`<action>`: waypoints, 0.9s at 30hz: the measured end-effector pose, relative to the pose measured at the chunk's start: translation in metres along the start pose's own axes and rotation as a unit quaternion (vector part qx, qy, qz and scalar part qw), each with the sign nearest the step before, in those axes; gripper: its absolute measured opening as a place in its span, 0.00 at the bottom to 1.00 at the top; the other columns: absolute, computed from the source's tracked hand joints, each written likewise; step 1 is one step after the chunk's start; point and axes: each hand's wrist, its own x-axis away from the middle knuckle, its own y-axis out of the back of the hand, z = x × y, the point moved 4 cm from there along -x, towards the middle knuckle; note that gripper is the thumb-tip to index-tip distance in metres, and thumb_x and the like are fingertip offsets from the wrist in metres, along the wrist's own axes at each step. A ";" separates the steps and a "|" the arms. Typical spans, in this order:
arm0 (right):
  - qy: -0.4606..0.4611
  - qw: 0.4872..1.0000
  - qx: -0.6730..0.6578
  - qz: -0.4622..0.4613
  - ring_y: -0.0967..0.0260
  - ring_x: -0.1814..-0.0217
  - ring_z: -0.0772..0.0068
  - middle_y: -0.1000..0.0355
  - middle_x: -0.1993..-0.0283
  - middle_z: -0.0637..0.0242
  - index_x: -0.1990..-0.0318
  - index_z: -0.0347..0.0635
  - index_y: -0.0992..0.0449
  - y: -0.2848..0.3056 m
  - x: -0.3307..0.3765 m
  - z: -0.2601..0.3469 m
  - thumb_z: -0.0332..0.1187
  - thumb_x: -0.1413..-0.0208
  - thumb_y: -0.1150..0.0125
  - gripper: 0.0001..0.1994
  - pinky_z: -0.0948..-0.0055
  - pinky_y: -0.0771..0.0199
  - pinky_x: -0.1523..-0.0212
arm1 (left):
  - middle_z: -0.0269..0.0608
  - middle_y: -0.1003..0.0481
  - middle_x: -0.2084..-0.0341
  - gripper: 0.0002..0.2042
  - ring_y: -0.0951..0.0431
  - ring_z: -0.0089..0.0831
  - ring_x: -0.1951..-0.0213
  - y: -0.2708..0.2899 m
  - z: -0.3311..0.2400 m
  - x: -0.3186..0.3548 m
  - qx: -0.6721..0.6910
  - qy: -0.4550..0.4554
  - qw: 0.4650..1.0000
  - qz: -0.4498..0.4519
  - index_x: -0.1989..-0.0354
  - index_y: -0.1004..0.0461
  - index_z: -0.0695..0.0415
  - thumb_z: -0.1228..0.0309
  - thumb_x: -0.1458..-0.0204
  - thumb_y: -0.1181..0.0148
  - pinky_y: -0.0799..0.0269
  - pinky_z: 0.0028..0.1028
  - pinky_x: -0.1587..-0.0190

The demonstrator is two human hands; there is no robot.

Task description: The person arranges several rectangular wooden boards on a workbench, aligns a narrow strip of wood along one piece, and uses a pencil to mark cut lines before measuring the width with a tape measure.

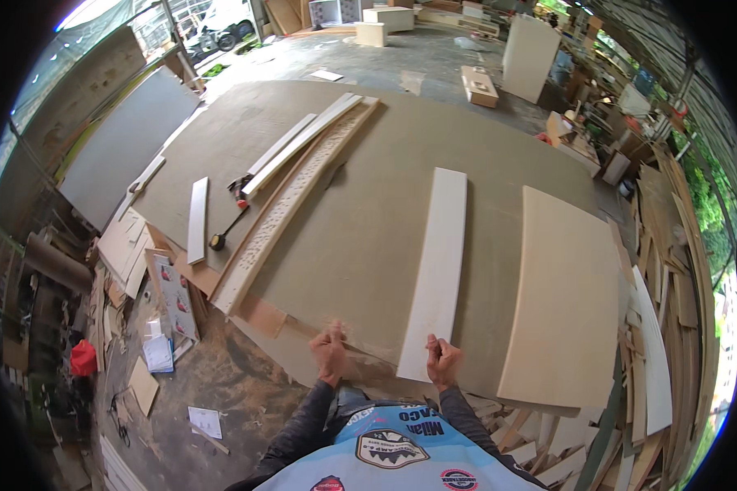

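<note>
A long white board [438, 274] lies lengthwise on the large grey-brown work surface [352, 262]. Over its near end is my right hand [443, 362], fingers curled closed; whatever they may hold is hidden. My left hand [329, 356] hovers by the near edge of the surface, left of that board. Its fingers look pinched together, with blurred tips, and I cannot make out anything in them. To the right lies a wide cream panel [561, 303]. On the left rests a long wooden piece with a speckled groove [291, 209].
Beside the grooved piece are white strips [303, 143], a tape measure [217, 241], a black and red tool [240, 190] and a short white board [197, 221]. Scrap wood [667, 327] piles up at the right. Papers [205, 422] lie on the floor at left.
</note>
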 end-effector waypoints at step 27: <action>-0.030 0.980 0.196 0.029 0.27 0.65 0.50 0.27 0.65 0.61 0.60 0.49 0.28 -0.259 -0.081 0.087 0.39 0.39 0.44 0.07 0.51 0.27 0.61 | 0.55 0.29 0.47 0.31 0.30 0.51 0.41 0.001 0.021 -0.635 -0.504 -0.155 0.837 0.146 0.45 0.31 0.64 0.59 0.55 0.30 0.33 0.45 0.39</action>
